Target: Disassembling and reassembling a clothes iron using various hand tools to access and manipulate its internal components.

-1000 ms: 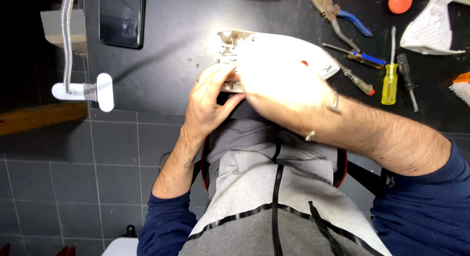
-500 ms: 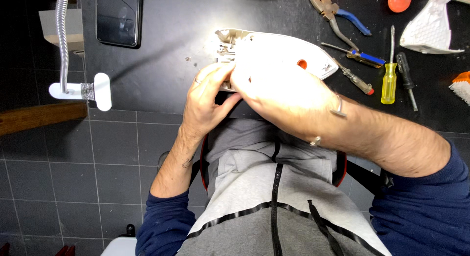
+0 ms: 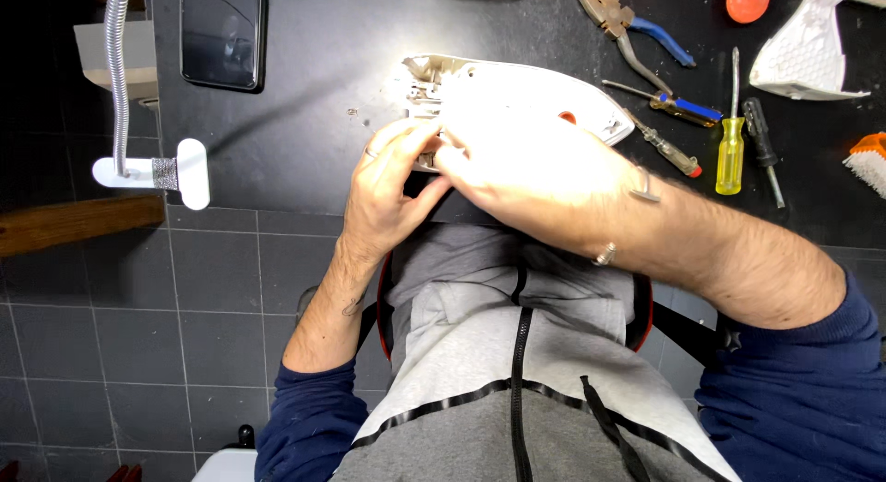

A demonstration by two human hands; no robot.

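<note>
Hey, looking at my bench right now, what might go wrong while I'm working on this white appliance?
The white appliance sits near the table edge under both the left hand and right hand; it might slip off. Tiny loose screws lie beside it and may roll away. The phone nearby already looks cracked.

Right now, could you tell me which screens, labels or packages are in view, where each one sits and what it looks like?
Phone: flat on the black worktop at the upper left, a dark rectangle, screen unlit, with a faint line across the glass.
Packages, signs, labels: none that I can make out; the white appliance casing under the left hand and right hand shows only a small orange spot.
</note>
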